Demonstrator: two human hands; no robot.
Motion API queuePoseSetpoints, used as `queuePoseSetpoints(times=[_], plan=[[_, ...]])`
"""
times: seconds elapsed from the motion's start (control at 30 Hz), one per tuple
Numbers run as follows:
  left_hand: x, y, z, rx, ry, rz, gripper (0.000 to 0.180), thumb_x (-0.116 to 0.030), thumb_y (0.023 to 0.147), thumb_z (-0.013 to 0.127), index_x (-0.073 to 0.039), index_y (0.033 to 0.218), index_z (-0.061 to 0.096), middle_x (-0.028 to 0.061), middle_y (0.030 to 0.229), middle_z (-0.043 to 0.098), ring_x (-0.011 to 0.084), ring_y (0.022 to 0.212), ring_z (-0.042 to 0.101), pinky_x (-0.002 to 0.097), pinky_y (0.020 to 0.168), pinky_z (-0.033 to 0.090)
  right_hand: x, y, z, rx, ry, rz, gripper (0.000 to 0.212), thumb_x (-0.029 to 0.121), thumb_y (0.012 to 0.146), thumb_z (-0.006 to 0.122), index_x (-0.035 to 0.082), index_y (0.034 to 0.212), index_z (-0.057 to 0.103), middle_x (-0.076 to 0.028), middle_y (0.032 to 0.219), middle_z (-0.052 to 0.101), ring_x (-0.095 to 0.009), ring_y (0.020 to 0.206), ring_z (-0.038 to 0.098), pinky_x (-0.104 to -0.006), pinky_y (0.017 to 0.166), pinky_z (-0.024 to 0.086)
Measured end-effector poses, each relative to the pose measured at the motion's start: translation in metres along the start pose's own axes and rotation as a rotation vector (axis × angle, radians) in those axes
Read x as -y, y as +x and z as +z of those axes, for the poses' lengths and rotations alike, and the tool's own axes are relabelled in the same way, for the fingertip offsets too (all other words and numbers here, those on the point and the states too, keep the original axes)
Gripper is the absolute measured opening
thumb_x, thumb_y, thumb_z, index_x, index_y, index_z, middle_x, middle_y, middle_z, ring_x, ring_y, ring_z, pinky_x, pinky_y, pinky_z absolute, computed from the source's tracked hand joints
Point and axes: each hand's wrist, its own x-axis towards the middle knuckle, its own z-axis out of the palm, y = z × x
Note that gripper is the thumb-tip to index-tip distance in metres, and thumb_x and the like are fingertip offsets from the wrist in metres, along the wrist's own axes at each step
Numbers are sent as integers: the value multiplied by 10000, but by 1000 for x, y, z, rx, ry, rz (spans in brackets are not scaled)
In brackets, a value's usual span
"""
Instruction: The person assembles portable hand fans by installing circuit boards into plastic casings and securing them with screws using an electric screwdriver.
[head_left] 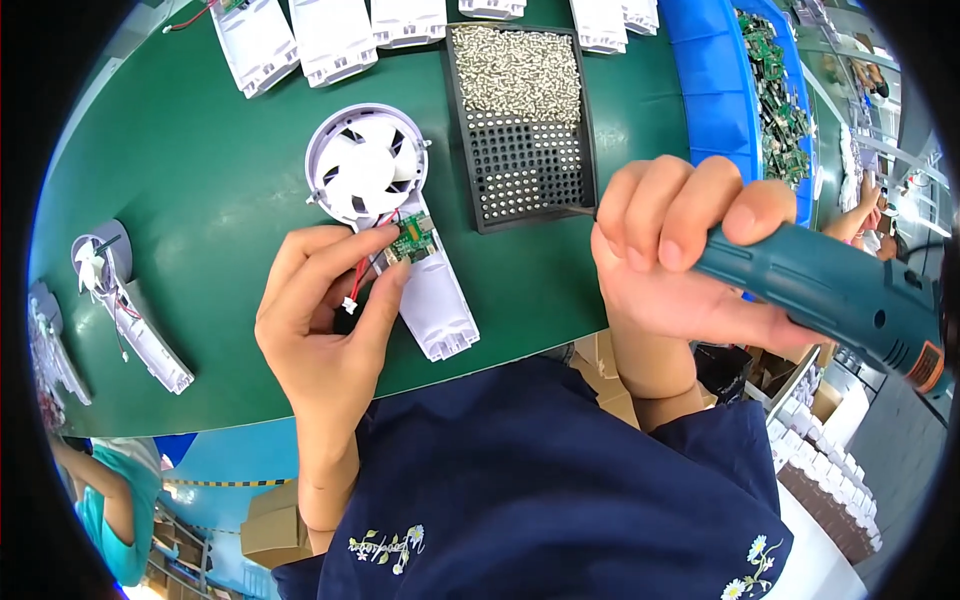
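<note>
My left hand (pixel 330 300) pinches a small green circuit board (pixel 412 238) between thumb and fingers, at the neck of a white fan housing (pixel 437 305). Red wires with a white plug hang beside the fingers. The housing lies on the green table with its round fan (pixel 366 163) on the far side. My right hand (pixel 690 230) is wrapped round a dark teal electric screwdriver (pixel 820 290). Its thin bit points left, with the tip at the near right corner of a black screw tray (pixel 482 222). Small silver screws (pixel 515 70) heap in the tray's far part and sit in some holes.
Several white housings (pixel 335 40) line the far edge. More fan units (pixel 130 300) lie at the left. A blue bin (pixel 715 90) at the right holds many green boards (pixel 772 100). A person in a turquoise top (pixel 125 500) is at the lower left.
</note>
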Motion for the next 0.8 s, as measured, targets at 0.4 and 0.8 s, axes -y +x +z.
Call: queuePoseSetpoints(times=[0.4, 0.8], plan=[[-1, 0, 0, 2, 17, 22, 296, 130, 764, 733, 18, 1038, 719, 40, 973, 582, 71, 831, 573, 180, 696, 475, -7, -1, 1, -5, 77, -20, 914, 850, 703, 588, 9, 1061, 551, -132, 735, 539, -218, 573, 471, -325, 496, 397], [4, 3, 0, -19, -34, 67, 281, 101, 753, 743, -12, 1010, 729, 48, 911, 615, 87, 758, 584, 189, 646, 478, 10, 15, 58, -52, -127, -66, 509, 605, 930, 538, 120, 1085, 544, 2, 749, 524, -109, 524, 432, -271, 426, 319]])
